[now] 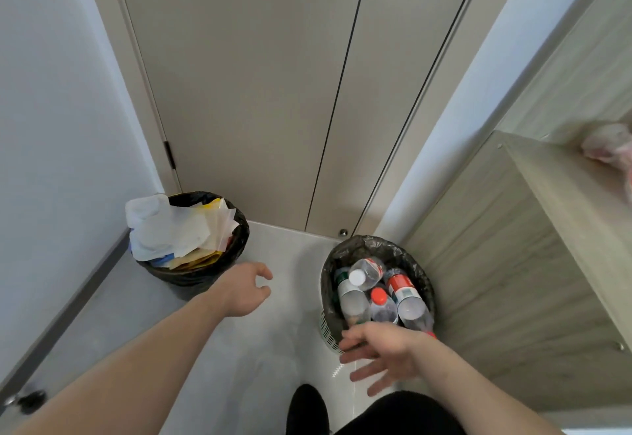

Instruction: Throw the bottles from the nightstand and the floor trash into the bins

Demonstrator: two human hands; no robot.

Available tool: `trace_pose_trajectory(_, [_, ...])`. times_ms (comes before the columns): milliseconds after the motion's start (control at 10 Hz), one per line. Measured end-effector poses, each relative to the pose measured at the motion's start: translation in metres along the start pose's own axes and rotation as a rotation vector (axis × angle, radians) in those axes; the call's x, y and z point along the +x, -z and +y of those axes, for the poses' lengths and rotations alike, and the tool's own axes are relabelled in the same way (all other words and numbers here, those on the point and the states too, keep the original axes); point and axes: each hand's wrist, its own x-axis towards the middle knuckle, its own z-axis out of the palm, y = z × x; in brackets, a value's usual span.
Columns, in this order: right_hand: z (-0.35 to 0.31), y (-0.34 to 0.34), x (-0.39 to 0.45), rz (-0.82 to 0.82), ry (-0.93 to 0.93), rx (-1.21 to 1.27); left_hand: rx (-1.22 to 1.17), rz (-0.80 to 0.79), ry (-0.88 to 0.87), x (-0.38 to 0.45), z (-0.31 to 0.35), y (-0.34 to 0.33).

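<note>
Two bins lined with black bags stand on the pale floor before a door. The left bin [219, 263] is heaped with white paper, yellow wrappers and other trash [178, 229]. The right bin [328, 284] holds several clear plastic bottles [403, 294] with red and white caps and red labels. My left hand [244, 289] hovers between the two bins with fingers loosely curled and nothing in it. My right hand [379, 352] is just in front of the right bin, fingers spread, holding nothing.
A closed beige door [260, 92] fills the back, with a door stop [343, 231] at its foot. A wooden cabinet [506, 263] stands on the right, a pinkish bag [612, 147] on its top. White wall on the left. My dark-clothed legs [307, 410] are below.
</note>
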Motion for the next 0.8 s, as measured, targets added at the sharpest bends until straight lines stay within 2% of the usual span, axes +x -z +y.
trace_pose_trajectory(100, [0.027,0.004,0.011,0.024,-0.124,-0.205,0.007,-0.024,0.027,0.004,-0.003,-0.003])
trace_pose_trajectory(200, [0.044,0.005,0.031,0.268,-0.107,-0.157,0.006,-0.024,0.027,0.006,-0.001,-0.006])
trace_pose_trajectory(300, [0.041,-0.001,0.037,0.434,-0.012,0.007,0.023,-0.032,0.012,0.008,0.003,-0.009])
trace_pose_trajectory(500, [0.009,-0.019,0.036,0.366,-0.024,0.086,0.049,-0.031,0.016,0.007,-0.001,-0.007])
trace_pose_trajectory(800, [-0.016,-0.025,0.033,0.321,0.118,-0.052,0.061,-0.014,0.054,-0.011,-0.024,0.011])
